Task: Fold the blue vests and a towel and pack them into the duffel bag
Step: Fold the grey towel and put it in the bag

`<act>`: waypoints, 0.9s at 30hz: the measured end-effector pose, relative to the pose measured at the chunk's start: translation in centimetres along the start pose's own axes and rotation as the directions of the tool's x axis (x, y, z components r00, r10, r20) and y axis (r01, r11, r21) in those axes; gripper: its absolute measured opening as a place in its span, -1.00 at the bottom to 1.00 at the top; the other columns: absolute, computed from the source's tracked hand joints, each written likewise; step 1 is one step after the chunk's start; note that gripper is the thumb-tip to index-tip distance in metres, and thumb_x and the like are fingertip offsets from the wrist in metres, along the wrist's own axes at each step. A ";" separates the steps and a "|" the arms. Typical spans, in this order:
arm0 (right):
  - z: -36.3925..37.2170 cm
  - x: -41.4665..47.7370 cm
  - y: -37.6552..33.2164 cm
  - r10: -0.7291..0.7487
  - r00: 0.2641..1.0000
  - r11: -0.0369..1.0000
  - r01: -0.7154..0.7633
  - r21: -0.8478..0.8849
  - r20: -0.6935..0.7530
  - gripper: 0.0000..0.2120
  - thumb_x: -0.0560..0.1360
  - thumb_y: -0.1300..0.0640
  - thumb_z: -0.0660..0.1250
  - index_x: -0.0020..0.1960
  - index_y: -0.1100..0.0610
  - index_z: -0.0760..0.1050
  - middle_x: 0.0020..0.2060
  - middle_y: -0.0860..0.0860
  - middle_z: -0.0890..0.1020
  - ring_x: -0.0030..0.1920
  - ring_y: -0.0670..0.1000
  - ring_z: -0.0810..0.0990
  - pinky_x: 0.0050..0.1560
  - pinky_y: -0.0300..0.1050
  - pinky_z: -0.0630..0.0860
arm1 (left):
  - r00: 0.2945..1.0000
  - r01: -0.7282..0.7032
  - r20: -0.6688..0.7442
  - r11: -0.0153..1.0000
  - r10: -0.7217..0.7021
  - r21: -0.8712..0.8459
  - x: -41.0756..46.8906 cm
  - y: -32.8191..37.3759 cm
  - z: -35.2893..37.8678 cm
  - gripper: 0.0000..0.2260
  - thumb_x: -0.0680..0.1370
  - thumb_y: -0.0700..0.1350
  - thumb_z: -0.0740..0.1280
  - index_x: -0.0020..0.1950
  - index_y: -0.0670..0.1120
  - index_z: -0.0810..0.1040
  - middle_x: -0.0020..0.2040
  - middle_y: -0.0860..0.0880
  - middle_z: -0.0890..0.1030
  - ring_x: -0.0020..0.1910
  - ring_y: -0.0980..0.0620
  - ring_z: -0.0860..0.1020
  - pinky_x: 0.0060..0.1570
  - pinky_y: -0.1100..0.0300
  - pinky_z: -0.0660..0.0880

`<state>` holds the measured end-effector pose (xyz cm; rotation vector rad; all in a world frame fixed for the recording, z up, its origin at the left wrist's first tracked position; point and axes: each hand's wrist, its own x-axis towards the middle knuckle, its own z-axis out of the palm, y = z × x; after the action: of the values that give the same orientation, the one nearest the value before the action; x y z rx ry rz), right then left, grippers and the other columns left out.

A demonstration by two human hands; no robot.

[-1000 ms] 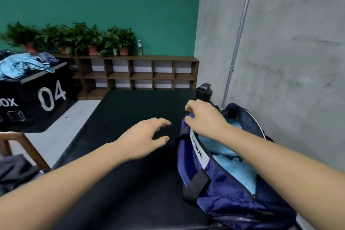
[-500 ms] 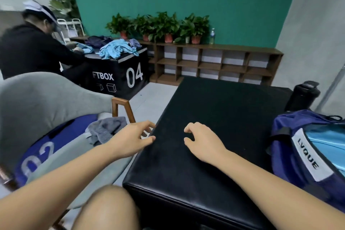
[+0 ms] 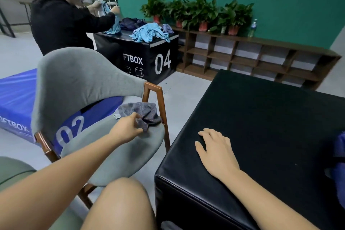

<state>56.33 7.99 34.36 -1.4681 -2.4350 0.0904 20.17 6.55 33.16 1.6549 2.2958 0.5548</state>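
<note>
Where the grey chair (image 3: 112, 155) stands beside the black table (image 3: 261, 117), the left hand (image 3: 127, 130) has its grip pinched on the crumpled grey towel (image 3: 143, 113) lying on the seat. The right hand (image 3: 216, 151) rests flat on the table, grip apart, holding nothing. The blue duffel bag (image 3: 339, 155) shows at the right edge.

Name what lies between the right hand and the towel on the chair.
Head view: the chair's wooden post, a strip of floor, then the black table edge.

grey chair (image 3: 84, 80) nr black box "04" (image 3: 149, 58); potted plants (image 3: 196, 12) on wood shelf (image 3: 242, 58).
</note>
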 end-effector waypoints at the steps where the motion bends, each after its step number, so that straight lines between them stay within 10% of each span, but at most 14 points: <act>1: 0.1 0.0 0.0 -0.001 1.000 1.000 0.001 -0.012 -0.003 -0.52 0.74 -0.19 0.08 0.56 -0.02 0.40 0.53 -0.11 0.40 0.53 -0.03 0.34 0.55 0.02 0.23 | 1.000 0.029 -0.008 1.000 -0.029 -0.011 0.9 -0.6 0.3 -0.45 0.48 0.01 0.53 0.42 -0.07 0.49 0.21 -0.10 0.70 0.17 -0.15 0.66 0.13 0.02 0.57; 15: 0.3 -0.3 0.1 0.027 0.999 1.000 -0.027 -0.012 -0.022 -0.53 0.72 -0.20 0.08 0.54 -0.06 0.41 0.53 -0.14 0.40 0.52 -0.05 0.33 0.54 0.00 0.23 | 0.957 0.251 -0.045 0.892 -0.288 -0.376 7.9 -5.1 4.2 0.00 0.35 0.27 0.64 0.66 0.14 0.20 0.52 -0.25 0.40 0.46 -0.28 0.46 0.49 -0.16 0.43; 23: 0.3 -0.2 0.1 0.034 0.999 0.999 -0.034 -0.002 -0.036 -0.54 0.72 -0.21 0.06 0.53 -0.08 0.41 0.51 -0.18 0.40 0.50 -0.08 0.33 0.52 -0.03 0.22 | 0.940 0.196 -0.200 0.918 -0.276 -0.345 6.7 -3.7 4.9 -0.79 0.56 -0.21 0.44 0.19 -0.13 0.58 0.00 -0.21 0.69 0.07 -0.29 0.63 0.00 -0.01 0.48; 27: 0.1 -0.2 0.1 0.035 0.998 0.999 -0.034 0.022 -0.046 -0.55 0.72 -0.20 0.08 0.51 -0.08 0.43 0.50 -0.18 0.41 0.49 -0.08 0.34 0.51 -0.03 0.23 | 0.933 0.155 -0.223 0.876 -0.282 -0.457 6.1 -1.8 3.1 -0.84 0.57 -0.25 0.34 0.13 -0.11 0.59 -0.06 -0.11 0.63 0.02 -0.20 0.58 -0.02 0.05 0.43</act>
<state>56.43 7.84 34.16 -1.4864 -2.3654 0.0889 17.98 12.30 29.63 1.1419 2.2803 1.2133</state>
